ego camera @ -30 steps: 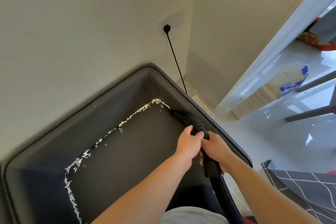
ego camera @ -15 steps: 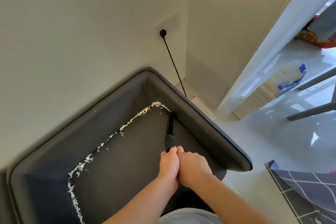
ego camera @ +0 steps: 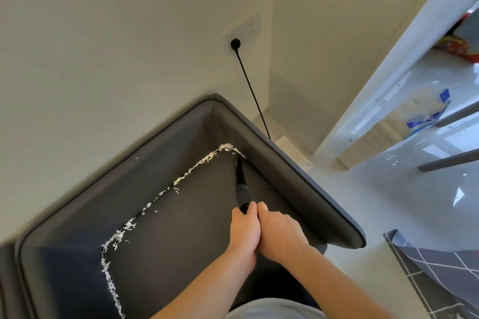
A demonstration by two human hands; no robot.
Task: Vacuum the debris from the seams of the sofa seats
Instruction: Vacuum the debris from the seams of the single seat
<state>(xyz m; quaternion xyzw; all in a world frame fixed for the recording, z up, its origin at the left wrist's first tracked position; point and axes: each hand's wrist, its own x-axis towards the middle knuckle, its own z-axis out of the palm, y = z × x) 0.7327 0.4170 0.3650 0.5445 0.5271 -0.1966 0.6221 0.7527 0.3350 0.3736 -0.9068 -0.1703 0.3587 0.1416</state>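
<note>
Against a plain off-white wall (ego camera: 103, 46) stands a dark grey sofa (ego camera: 298, 184), its seat cushion (ego camera: 186, 228) bounded by a backrest on the far side and an armrest on the right. White shredded debris (ego camera: 178, 180) lies along the seam between cushion and backrest, continues down the left seam toward the bottom edge of the view, and ends at the far right corner of the seat. A white wall socket (ego camera: 243, 30) carries a black plug (ego camera: 235, 44); its black cord (ego camera: 252, 93) runs down behind the armrest. To the right, a glossy pale floor (ego camera: 388, 202) extends past a white door frame (ego camera: 414, 46). Grey furniture legs (ego camera: 448, 160) and a blue-and-white wrapper (ego camera: 427, 111) are near the right edge. A grey fabric with a white grid pattern (ego camera: 440, 274) lies at the lower right.

Left hand (ego camera: 243, 230) and right hand (ego camera: 281, 233) are pressed side by side, both grips curled round the rear of the black vacuum nozzle (ego camera: 241, 184). The nozzle extends from the hands over the cushion, its narrow tip set in the right seam just beside the corner debris. How the fingers lie beneath the nozzle cannot be determined.

No legible brand, label or writing appears anywhere in the view.
</note>
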